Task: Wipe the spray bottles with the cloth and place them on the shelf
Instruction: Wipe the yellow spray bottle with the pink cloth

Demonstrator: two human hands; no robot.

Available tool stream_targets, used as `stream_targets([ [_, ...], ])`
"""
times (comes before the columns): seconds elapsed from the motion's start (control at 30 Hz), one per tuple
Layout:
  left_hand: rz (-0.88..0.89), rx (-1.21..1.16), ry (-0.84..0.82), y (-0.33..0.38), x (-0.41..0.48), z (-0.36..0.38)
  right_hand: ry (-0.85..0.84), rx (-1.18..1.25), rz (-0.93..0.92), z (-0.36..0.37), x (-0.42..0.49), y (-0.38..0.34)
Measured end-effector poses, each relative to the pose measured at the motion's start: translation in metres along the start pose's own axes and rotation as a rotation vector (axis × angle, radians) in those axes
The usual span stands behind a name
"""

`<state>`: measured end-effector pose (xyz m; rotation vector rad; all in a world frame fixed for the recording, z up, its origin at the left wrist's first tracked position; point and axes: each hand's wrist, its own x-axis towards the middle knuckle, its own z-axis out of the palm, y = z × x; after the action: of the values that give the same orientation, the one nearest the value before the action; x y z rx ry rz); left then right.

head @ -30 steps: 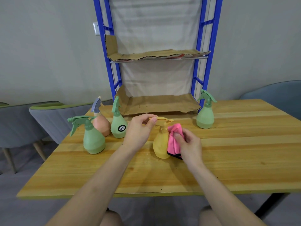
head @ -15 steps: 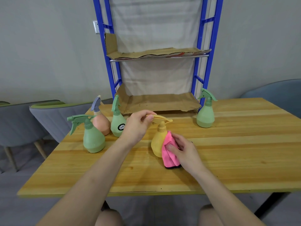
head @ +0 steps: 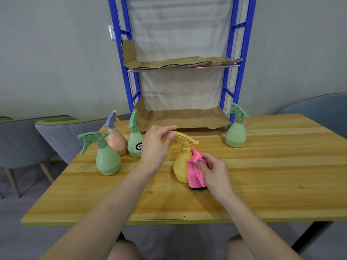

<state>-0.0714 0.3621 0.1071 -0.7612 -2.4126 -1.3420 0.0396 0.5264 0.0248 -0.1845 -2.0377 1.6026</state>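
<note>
A yellow spray bottle (head: pixel 180 167) stands upright near the middle of the wooden table (head: pixel 272 177). My left hand (head: pixel 156 145) pinches its trigger head from the left. My right hand (head: pixel 213 171) holds a pink cloth (head: pixel 195 172) against the bottle's right side. Left of them stand a green bottle (head: pixel 108 158), a peach bottle with a purple head (head: pixel 116 140) and a green bottle with a black label (head: pixel 135 141). Another green bottle (head: pixel 236 132) stands at the right, by the blue shelf (head: pixel 230 85). The shelf's cardboard-lined levels (head: pixel 185 118) hold no bottles.
Grey chairs (head: pixel 62 134) stand along the table's left side, and a blue-grey chair (head: pixel 319 111) sits at the far right. The shelf rises against the grey wall behind the table.
My right hand has slid the pink cloth down the yellow bottle's side, from its neck to its body. My left hand has stayed on the trigger head.
</note>
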Motion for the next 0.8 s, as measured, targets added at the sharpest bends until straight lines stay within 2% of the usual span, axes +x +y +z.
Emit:
stream_targets([
  [0.17,-0.063,-0.069,0.212,0.016,-0.042,0.003,0.01,0.081,-0.001,-0.009,0.001,-0.006],
  [0.3,-0.081,-0.031,0.119,0.007,-0.08,0.025,0.0,0.038,-0.045,-0.014,0.005,-0.011],
  [0.47,-0.106,-0.011,0.074,-0.002,-0.074,0.042,0.044,0.058,-0.057,-0.011,0.02,-0.012],
  [0.6,-0.13,-0.035,0.051,-0.004,-0.064,0.048,-0.094,-0.019,-0.024,0.005,0.018,-0.005],
  [0.8,-0.152,-0.023,0.055,-0.01,-0.06,0.049,-0.189,-0.14,0.023,-0.012,0.007,0.011],
])
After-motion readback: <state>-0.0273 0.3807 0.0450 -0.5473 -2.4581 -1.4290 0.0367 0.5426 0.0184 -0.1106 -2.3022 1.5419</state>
